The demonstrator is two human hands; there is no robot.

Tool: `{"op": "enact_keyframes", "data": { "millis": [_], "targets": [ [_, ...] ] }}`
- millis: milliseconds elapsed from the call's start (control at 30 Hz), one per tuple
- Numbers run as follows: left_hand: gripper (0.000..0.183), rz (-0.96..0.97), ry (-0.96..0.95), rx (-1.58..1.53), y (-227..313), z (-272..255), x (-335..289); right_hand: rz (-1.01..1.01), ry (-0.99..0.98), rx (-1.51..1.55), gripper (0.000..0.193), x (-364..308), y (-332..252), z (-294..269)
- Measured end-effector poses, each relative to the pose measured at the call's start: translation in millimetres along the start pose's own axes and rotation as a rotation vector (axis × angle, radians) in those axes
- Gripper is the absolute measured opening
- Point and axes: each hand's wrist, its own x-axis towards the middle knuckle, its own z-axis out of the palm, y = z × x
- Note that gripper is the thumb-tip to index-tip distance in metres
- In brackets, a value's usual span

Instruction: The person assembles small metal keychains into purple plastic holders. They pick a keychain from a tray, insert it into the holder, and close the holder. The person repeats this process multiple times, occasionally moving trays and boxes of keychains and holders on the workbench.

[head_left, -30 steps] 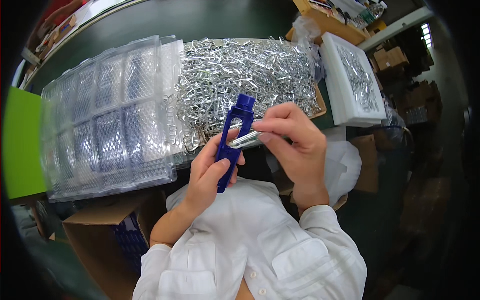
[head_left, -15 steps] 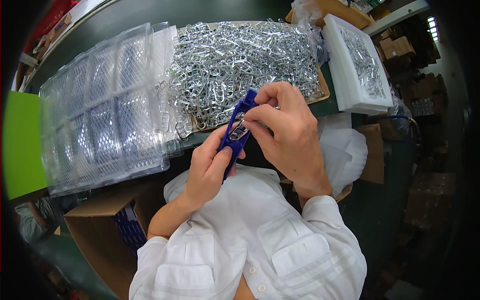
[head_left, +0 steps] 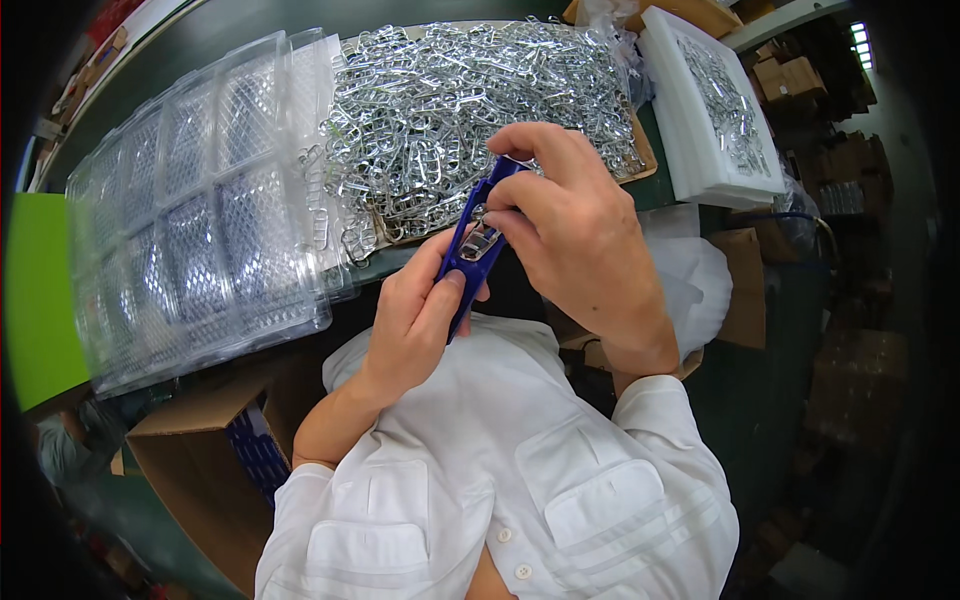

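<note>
A long, narrow blue plastic housing (head_left: 461, 292) is held at a slant in front of my chest. My left hand (head_left: 408, 318) is closed round its lower part, thumb resting on the face. A shiny metal clip-like piece (head_left: 477, 243) lies in the recess midway along the housing. My right hand (head_left: 590, 235) is closed at the upper part, thumb and index fingertip pinched at the clip's top end, another finger bent over the housing's tip. The right fingers partly hide that contact. Just beyond both hands lies a large heap of similar metal pieces (head_left: 470, 100).
Left of the heap sit stacked clear plastic trays (head_left: 205, 215), beside a bright green panel (head_left: 45, 295). A white foam box (head_left: 690, 120) with metal parts stands at right. Below the table edge, a cardboard box (head_left: 190, 470) holds blue parts; a white plastic bag (head_left: 685, 285) is at right.
My right hand has shifted slightly up along the housing, its fingers curling further over the tip. The metal piece appears to lie flatter in the recess. The whole view has shifted a little.
</note>
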Motion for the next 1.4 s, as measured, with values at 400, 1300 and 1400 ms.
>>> {"op": "enact_keyframes", "data": {
  "millis": [400, 1300, 1400],
  "targets": [
    [0.044, -0.025, -0.046, 0.061, -4, -6, -2, 0.005, -0.07, -0.061, 0.017, -1, -2, 5],
    [0.017, 0.011, 0.084, 0.218, -12, 1, 7, 0.368, -0.079, 0.314, 0.045, -39, 7, 38],
    [0.02, 0.02, 0.047, 0.308, -12, -2, 6, 0.36, -0.074, 0.269, 0.042, -41, 4, 39]
  ]
}}
